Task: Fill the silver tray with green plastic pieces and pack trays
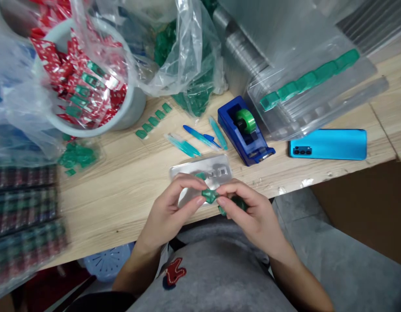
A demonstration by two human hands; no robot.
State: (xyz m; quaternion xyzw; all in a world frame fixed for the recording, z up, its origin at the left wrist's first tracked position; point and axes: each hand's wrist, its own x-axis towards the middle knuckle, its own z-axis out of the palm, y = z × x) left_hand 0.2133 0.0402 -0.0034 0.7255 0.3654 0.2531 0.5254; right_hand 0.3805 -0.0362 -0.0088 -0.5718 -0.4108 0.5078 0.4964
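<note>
Between both hands, over the table's front edge, is a small translucent green piece (209,196). My left hand (177,201) pinches its left end between thumb and fingers. My right hand (247,208) pinches the right end, and more green pieces (238,203) show beneath its curled fingers. Right behind the hands lies a clear plastic tray (200,167) with recesses, one of them seemingly holding a green piece; the hands partly cover it. The exact kind of the green piece is too small to tell.
Behind the tray lie several blue pens (200,137) and a blue tape dispenser (244,130). A blue phone (328,144) and clear plastic trays (304,86) are at right. At left stand a bucket (137,104) of red packets, a bag of green pieces (77,156) and stacked filled packs (23,216).
</note>
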